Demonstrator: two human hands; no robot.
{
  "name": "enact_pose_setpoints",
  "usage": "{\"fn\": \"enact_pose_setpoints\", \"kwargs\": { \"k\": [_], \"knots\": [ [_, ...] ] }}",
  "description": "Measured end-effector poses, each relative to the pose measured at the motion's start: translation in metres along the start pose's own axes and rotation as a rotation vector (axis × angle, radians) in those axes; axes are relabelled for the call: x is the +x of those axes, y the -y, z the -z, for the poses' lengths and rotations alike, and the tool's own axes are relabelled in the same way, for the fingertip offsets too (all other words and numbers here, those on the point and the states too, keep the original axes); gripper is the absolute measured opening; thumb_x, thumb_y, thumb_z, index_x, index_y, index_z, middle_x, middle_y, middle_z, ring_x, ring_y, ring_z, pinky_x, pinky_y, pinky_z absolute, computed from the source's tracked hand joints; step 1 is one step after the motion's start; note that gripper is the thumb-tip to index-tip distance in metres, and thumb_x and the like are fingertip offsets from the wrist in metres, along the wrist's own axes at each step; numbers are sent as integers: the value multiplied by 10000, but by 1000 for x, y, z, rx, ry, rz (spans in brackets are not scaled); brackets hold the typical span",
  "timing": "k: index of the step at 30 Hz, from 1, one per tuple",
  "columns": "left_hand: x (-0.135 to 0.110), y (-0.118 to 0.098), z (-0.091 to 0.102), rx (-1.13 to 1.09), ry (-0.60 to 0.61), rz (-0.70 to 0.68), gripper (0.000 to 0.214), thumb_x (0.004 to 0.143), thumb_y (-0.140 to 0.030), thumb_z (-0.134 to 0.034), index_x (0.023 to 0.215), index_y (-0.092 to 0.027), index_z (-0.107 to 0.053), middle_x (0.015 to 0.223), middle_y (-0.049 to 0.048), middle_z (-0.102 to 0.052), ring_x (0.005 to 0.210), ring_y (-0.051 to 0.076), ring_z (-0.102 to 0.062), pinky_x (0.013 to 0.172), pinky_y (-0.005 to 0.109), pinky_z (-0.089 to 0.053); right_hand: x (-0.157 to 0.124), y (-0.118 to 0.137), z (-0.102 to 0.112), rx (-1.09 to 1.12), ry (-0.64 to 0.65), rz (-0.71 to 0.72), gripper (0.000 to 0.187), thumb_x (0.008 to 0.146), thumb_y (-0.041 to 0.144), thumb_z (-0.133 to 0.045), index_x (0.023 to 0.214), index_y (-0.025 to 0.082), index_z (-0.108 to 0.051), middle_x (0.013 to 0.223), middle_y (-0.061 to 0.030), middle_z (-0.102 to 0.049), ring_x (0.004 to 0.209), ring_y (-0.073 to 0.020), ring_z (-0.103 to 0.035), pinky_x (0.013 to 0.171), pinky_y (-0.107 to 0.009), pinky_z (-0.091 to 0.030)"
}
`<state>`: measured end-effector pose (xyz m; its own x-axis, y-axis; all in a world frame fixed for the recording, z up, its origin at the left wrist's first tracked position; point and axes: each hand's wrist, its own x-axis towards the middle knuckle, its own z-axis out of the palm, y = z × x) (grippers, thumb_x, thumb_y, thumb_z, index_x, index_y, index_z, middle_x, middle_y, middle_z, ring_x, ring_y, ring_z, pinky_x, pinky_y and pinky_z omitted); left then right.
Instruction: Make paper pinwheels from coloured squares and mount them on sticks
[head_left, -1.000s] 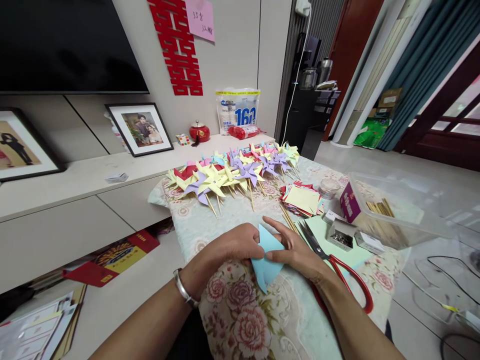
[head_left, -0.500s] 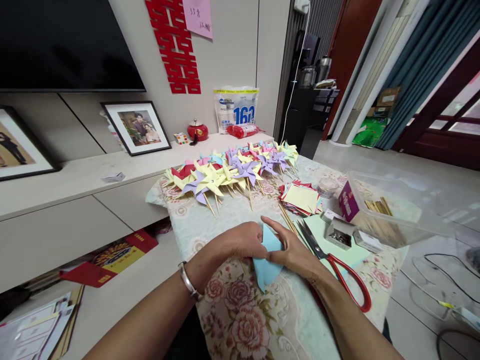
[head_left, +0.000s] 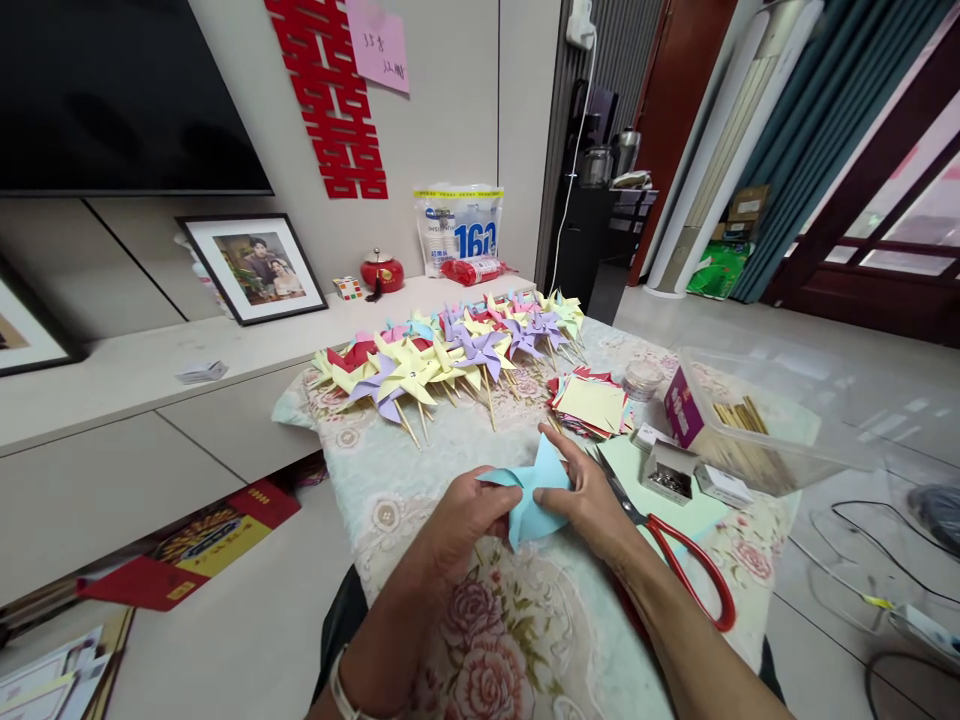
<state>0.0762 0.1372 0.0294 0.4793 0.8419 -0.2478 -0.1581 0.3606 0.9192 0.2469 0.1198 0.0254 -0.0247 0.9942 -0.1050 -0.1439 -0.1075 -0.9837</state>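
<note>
A light blue paper pinwheel (head_left: 541, 490) is held above the flowered tablecloth, its corners folded toward the middle. My left hand (head_left: 472, 515) pinches it from the left, thumb on the folded paper. My right hand (head_left: 581, 490) grips it from the right, with the thumb pressed near the centre and the fingers behind the paper. Beside my right hand lie the scissors (head_left: 667, 550) with red handles, their blades on a pale green sheet (head_left: 694, 518). Just beyond sits a stack of coloured paper squares (head_left: 592, 405).
Many finished pinwheels (head_left: 450, 360) on sticks lie across the far side of the table. To the right are a small open box of metal pieces (head_left: 669, 475), a white box (head_left: 722, 486) and a clear plastic bin (head_left: 787, 470) with wooden sticks. A round clear container (head_left: 642, 380) stands near the bin.
My left hand has turned and shifted left, and its thumb now lies on the paper. The blue paper has opened out into a pinwheel shape facing me. The view has shifted slightly.
</note>
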Motion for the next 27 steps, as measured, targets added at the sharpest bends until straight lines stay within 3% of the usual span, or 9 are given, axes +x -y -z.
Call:
{"fn": "enact_pose_setpoints", "kwargs": {
  "k": [5,17,19,23,25,27],
  "knots": [
    [5,17,-10,27,-50,-36,210,677,-342,-709,650,-139,-663,561,10,-602,513,124,-509,512,240,-391,-1,-1,0,-35,-22,11,916,601,137,-677,1473,161,-397,905,-8,-652,642,-127,-548,541,-227,-415],
    [21,29,-10,18,-240,-44,194,577,-302,-712,674,-138,-674,546,8,-625,468,138,-513,476,261,-406,2,-8,1,-38,14,45,853,650,220,-727,1447,173,-428,970,-31,-666,764,-183,-608,656,-292,-476],
    [21,24,-10,-48,-281,-40,181,566,-296,-714,643,-140,-666,549,13,-625,485,142,-522,490,263,-416,2,-11,3,-131,-42,154,775,715,269,-707,1439,187,-443,1031,-54,-663,820,-203,-615,710,-330,-489],
    [19,11,-8,-198,-394,-114,191,568,-286,-736,560,-165,-588,518,-31,-537,486,106,-460,500,243,-394,-1,-11,4,-546,-232,571,440,806,247,-662,1243,215,-617,1033,-69,-649,956,-245,-601,853,-401,-472],
    [19,8,-7,-239,-436,-156,268,564,-286,-747,505,-189,-504,491,-60,-454,469,83,-391,472,229,-348,-3,-10,2,-707,-190,741,270,833,182,-620,1096,224,-666,998,-70,-639,964,-248,-592,858,-407,-470],
    [19,7,-6,-259,-460,-160,319,563,-287,-747,482,-203,-450,478,-75,-397,459,72,-347,449,224,-310,-6,-10,-1,-815,-102,835,224,842,110,-561,999,222,-676,963,-69,-620,947,-242,-576,831,-402,-468]
  ]
}}
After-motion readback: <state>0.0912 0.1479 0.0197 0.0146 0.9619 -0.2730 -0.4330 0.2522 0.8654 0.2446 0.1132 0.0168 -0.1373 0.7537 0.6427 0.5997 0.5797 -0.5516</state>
